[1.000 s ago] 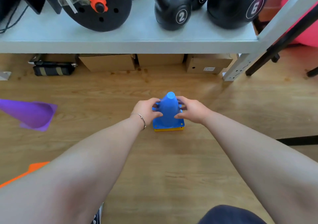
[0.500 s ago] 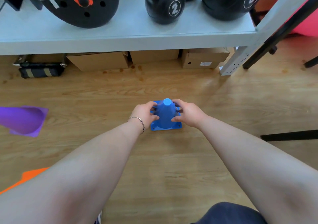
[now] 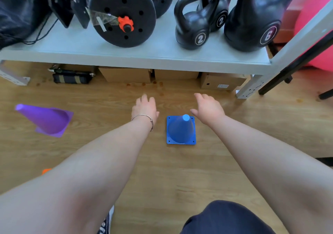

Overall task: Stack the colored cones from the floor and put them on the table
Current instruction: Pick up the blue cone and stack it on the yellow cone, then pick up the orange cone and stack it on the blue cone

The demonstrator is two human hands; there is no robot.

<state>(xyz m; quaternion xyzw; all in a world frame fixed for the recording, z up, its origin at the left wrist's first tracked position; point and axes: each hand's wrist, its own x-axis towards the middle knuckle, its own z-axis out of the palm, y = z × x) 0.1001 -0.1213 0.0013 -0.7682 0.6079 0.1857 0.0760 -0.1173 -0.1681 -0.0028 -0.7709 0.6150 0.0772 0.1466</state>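
A blue cone [image 3: 180,132] stands upright on the wooden floor between my arms; whatever it covers is hidden. My left hand [image 3: 145,107] hovers just left of it, fingers apart, holding nothing, a thin bracelet on the wrist. To the cone's upper right my right hand [image 3: 207,107] is open too, apart from the cone. A purple cone [image 3: 45,119] lies on its side at the left, tip pointing left. An orange cone [image 3: 46,171] peeks out behind my left forearm.
A grey table [image 3: 144,57] spans the back with weight plates [image 3: 122,16], kettlebells [image 3: 194,23] and a black bag. Cardboard boxes [image 3: 126,74] and a dark strap sit beneath it. A pink ball [image 3: 317,23] and black stand legs are at right.
Both hands have let go of the blue cone and lifted away to either side. The yellow base seen under it a second ago no longer shows.
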